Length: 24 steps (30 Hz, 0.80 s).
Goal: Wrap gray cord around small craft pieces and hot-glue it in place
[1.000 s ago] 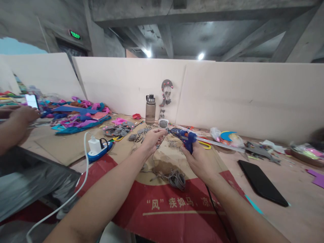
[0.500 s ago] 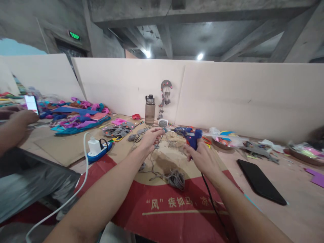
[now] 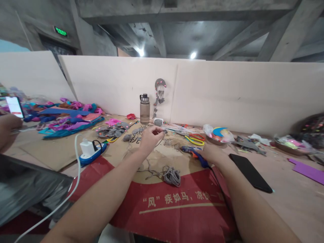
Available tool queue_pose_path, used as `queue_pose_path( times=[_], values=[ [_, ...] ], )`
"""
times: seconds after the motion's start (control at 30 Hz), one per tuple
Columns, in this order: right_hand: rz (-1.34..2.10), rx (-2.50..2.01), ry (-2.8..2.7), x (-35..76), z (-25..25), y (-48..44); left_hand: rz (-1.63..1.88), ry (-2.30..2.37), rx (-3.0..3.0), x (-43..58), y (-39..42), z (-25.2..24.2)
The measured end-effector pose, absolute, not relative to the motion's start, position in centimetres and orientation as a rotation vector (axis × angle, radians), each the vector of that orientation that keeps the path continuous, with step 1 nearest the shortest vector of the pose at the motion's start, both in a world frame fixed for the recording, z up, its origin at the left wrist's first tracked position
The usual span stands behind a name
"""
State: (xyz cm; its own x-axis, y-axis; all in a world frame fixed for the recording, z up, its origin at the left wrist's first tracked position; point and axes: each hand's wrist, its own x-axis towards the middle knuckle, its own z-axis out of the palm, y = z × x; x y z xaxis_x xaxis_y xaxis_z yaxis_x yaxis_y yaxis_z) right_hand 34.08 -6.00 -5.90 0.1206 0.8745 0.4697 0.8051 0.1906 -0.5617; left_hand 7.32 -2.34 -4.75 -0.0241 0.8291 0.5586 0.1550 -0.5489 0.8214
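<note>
My left hand (image 3: 150, 137) is raised over the cardboard, its fingers pinched on a thin grey string that hangs down toward a grey string bundle (image 3: 172, 176). My right hand (image 3: 212, 154) lies low on the table, resting on the blue glue gun (image 3: 195, 156), which lies flat on the cardboard with its nozzle pointing left. The fingers of the right hand are mostly hidden behind the hand itself. A black cord runs from the glue gun back along my right arm.
A black phone (image 3: 250, 167) lies right of my right arm. Yellow-handled scissors (image 3: 192, 140), a grey water bottle (image 3: 144, 109), a blue power strip with white charger (image 3: 89, 151) and colourful felt scraps (image 3: 68, 118) surround the work area. Another person's hand (image 3: 6, 126) holds a phone at far left.
My right hand has lowered the glue gun from in front of my left hand down onto the cardboard. The left hand stays raised on the string. The view shifted slightly right.
</note>
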Motion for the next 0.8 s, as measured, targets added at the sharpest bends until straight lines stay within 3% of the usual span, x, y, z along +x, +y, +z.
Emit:
queue_pose_path(
  times=[0.13, 0.23, 0.37, 0.57, 0.8],
  values=[
    [0.098, -1.632, -1.593, 29.4, -4.9, -7.0, 1.623, 1.043, 1.807, 7.9, -3.4, -4.4],
    [0.639, -1.199, -1.418, 24.6, -5.0, -7.0, 1.64, 1.038, 1.884, 8.2, -3.8, -4.4],
    [0.957, -1.047, -1.248, 20.9, -5.4, -6.0, 1.61, 1.082, 1.984, 8.1, -3.8, -4.6],
    [1.077, -0.969, -1.144, 20.9, -5.6, -5.1, 1.538, 1.101, 1.903, 8.1, -3.2, -5.0],
    [0.994, -0.961, -1.166, 21.5, -6.0, -5.0, 1.36, 0.812, 1.672, 8.8, -3.5, -4.9]
  ],
)
